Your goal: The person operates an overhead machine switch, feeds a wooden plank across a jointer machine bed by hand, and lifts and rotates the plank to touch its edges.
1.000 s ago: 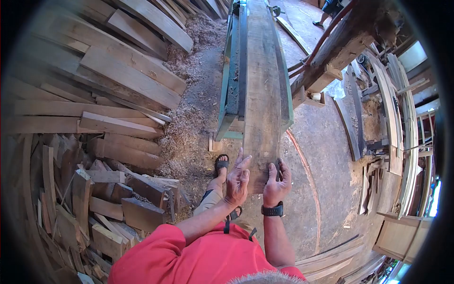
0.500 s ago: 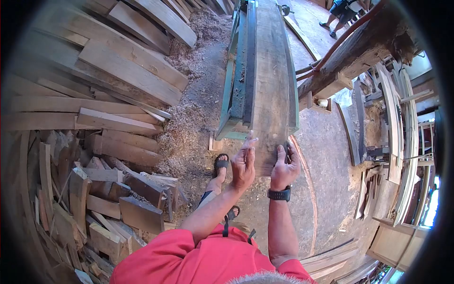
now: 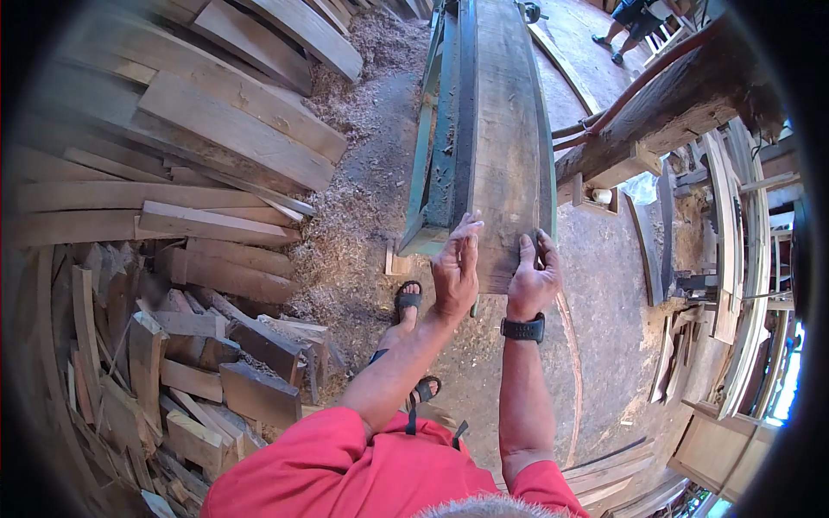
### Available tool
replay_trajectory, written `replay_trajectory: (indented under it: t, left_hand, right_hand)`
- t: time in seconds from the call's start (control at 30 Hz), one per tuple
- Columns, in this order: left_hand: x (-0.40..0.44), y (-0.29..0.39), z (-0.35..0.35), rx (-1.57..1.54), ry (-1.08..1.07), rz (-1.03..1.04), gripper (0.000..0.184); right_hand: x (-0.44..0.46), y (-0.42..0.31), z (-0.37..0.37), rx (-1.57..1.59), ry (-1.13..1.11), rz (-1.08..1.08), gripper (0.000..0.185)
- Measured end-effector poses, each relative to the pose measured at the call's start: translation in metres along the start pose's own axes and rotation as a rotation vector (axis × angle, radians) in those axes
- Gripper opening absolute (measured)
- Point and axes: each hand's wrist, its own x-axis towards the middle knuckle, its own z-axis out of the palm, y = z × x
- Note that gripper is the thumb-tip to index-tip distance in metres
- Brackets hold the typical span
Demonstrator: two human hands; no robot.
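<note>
Two hands (image 3: 456, 274), one wristwatch (image 3: 523, 329), one red shirt (image 3: 363, 470)

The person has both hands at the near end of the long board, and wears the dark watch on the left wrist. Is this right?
Wrong wrist: the head view shows the dark watch at the right hand, not the left hand. The rest holds.

open floor (image 3: 604, 276) right of the green bench (image 3: 441, 164), stacked boards (image 3: 242, 125) blocking left, timber beam (image 3: 665, 112) upper right

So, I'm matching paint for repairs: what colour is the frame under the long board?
Green to blue-green, the frame shows best in the head view.
</note>
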Motion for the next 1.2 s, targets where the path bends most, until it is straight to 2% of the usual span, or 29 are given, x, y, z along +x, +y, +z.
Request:
replay_trajectory:
  t: [0.5,0.97,1.2]
  left_hand:
    - [0.048,-0.009,0.016,-0.138,0.05,-0.055,0.032]
    - [0.11,-0.028,0.033,0.118,0.095,0.082,0.034]
    - [0.144,-0.041,0.047,0.068,0.098,0.046,0.034]
  right_hand:
    - [0.038,0.001,0.038,0.067,0.031,-0.004,0.031]
    - [0.089,0.005,0.08,0.013,0.035,-0.018,0.032]
    - [0.122,0.006,0.102,-0.008,0.048,-0.055,0.032]
